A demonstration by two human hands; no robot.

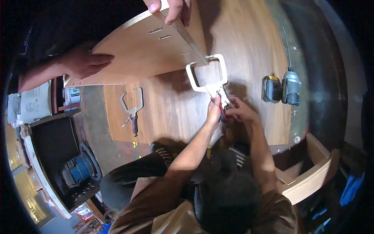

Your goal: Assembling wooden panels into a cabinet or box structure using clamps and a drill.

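A locking C-clamp (224, 74) with wide white jaws and red-and-black handles is in my hands. My left hand (213, 113) is closed round one handle, and my right hand (242, 112) has its fingers closed at the handle's lower end. The jaw tips reach the lower corner of a plywood panel (144, 54), one on each side of its edge; whether they press on it I cannot tell. The panel stands up from a wood-grain board (167, 105). A second locking C-clamp (133, 107) lies on that board to the left.
A co-worker's hands steady the panel, one hand (171, 9) on its top edge and one hand (87, 62) near its left side. On the right lie a cordless driver (291, 87) and a battery pack (271, 89). A wooden frame (311, 175) sits at lower right.
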